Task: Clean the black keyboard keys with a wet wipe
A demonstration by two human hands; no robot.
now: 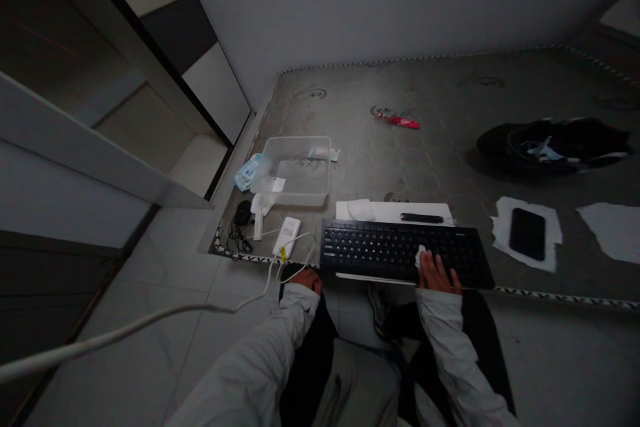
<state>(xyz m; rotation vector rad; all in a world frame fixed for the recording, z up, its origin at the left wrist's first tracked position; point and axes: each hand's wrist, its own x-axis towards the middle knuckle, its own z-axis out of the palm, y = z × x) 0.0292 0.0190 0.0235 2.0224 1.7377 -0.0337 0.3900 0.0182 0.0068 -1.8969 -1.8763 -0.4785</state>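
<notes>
The keyboard (370,243) lies before me at the table's (350,113) near edge. My right hand (436,272) rests on its right half, a tissue (420,253) against the fingers; I cannot tell whether they pinch it. My left hand (307,279) lies by the keyboard's left end, its grip unclear. A pen (421,218) sits just beyond the keyboard, a phone (527,233) to its right.
</notes>
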